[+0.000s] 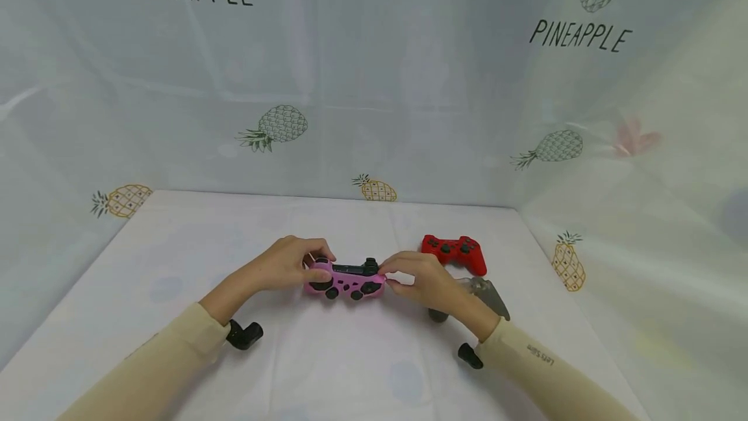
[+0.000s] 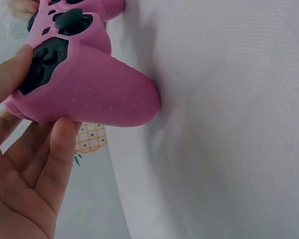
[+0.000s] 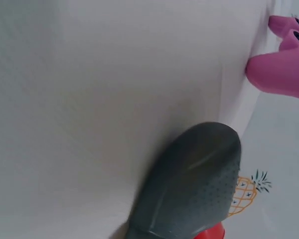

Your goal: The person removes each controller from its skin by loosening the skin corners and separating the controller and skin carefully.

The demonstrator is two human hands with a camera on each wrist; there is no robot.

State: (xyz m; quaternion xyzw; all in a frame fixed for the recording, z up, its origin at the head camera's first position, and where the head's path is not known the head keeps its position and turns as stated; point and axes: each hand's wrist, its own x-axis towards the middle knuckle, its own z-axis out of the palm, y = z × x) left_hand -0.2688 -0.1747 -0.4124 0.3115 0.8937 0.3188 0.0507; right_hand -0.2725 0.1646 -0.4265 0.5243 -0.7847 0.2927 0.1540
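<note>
A black game controller in a pink silicone cover (image 1: 349, 284) is held at the middle of the table, its lower grip ends close to the cloth. Black parts show along its top edge. My left hand (image 1: 286, 265) grips its left end; in the left wrist view the thumb (image 2: 12, 74) lies by the directional buttons and the fingers are behind. At the other end, my right hand (image 1: 423, 278) pinches the upper right corner between thumb and fingertips. Whether it holds the cover or the controller cannot be told. The right wrist view does not show that hand.
A grey controller (image 1: 491, 294) lies partly hidden under my right forearm, with a red controller (image 1: 474, 257) behind it. A white cloth covers the table (image 1: 327, 369), and pineapple-print curtains (image 1: 409, 83) stand behind and at the sides. Black wrist devices (image 1: 244, 335) sit by both cuffs.
</note>
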